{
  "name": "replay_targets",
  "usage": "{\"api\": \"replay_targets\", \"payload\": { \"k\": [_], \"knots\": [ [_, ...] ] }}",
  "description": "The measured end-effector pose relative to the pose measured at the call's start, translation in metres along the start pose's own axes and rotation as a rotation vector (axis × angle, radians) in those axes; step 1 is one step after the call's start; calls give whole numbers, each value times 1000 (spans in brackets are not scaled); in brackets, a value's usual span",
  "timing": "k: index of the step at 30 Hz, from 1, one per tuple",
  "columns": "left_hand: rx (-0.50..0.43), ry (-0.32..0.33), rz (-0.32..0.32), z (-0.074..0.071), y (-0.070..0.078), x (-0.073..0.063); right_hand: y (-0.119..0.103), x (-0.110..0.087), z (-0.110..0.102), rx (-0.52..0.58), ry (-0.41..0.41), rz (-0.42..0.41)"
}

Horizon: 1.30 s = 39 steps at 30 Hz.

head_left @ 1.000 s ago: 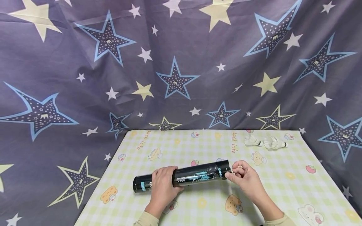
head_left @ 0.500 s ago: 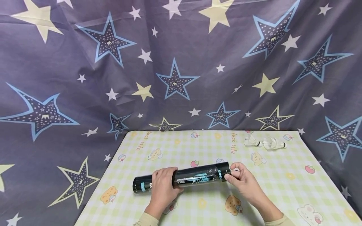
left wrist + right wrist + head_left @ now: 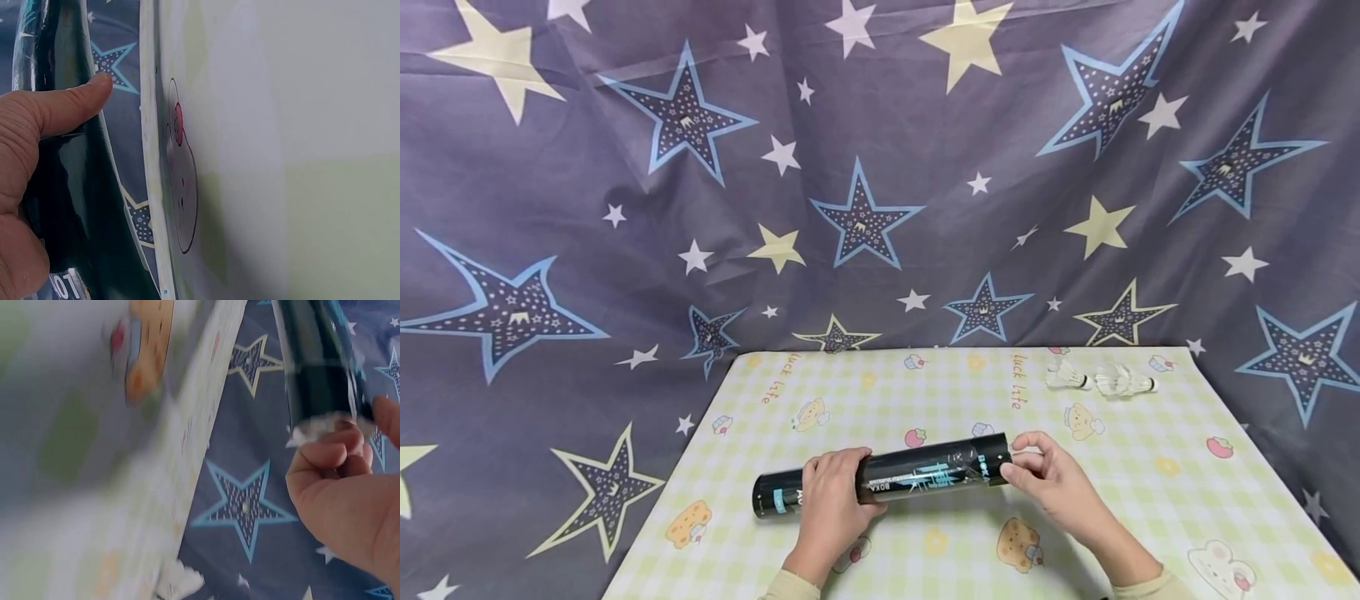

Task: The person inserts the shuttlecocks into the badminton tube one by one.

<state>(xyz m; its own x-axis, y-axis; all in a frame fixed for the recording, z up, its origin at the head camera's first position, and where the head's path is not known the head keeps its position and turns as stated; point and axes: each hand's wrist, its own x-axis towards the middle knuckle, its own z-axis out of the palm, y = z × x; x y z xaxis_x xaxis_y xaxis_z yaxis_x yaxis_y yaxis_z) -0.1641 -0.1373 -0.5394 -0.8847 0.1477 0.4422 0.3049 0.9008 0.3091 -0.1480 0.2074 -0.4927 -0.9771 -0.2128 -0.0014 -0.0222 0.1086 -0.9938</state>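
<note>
A glossy black shuttlecock tube [image 3: 928, 471] with blue and white print lies slantwise above the table, its right end a little higher. My left hand [image 3: 835, 508] grips it left of the middle, the thumb along the near side; the left wrist view shows that thumb across the dark tube [image 3: 81, 194]. At the tube's right mouth, my right hand [image 3: 1063, 492] has its fingers curled and thumb near the rim. White feather tips of a shuttlecock [image 3: 312, 430] show there in the right wrist view, pinched by the fingers; the rest is hidden inside the tube.
Two or more white shuttlecocks [image 3: 1123, 382] lie at the table's back right, one [image 3: 1067, 377] slightly apart. A pale green checked cloth [image 3: 940, 550] with cartoon prints covers the table. A dark star-patterned curtain [image 3: 880, 125] hangs behind and at both sides.
My right hand has shifted slightly, its fingers closer to the tube's mouth than a second ago. The tube's right end has dipped a little; my left hand keeps its grip.
</note>
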Motion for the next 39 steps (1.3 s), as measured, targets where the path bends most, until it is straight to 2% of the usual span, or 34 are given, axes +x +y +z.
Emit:
{"api": "replay_targets", "payload": {
  "k": [3,5,12,15,21,25,29,33,39],
  "knots": [
    [-2,-1,0,0,-1,-1,0,1,-18,-98,0,-57],
    [1,-1,2,0,-1,-1,0,4,-34,-222,11,-83],
    [18,9,1,0,-5,-3,6,39,-107,-905,105,-112],
    [21,-4,1,-1,-5,-4,13,55,-136,-1073,114,-101],
    [23,-24,3,-1,-7,-5,24,74,-180,-1210,172,13],
    [21,-27,3,-1,-7,-6,26,82,-197,-1253,204,107],
    [11,-40,2,-2,-5,-6,26,86,-208,-1274,196,168],
    [3,-61,-5,-3,-4,-6,26,88,-213,-1280,159,178],
    [12,-64,0,-3,-6,-6,26,92,-210,-1363,164,88]
  ]
}}
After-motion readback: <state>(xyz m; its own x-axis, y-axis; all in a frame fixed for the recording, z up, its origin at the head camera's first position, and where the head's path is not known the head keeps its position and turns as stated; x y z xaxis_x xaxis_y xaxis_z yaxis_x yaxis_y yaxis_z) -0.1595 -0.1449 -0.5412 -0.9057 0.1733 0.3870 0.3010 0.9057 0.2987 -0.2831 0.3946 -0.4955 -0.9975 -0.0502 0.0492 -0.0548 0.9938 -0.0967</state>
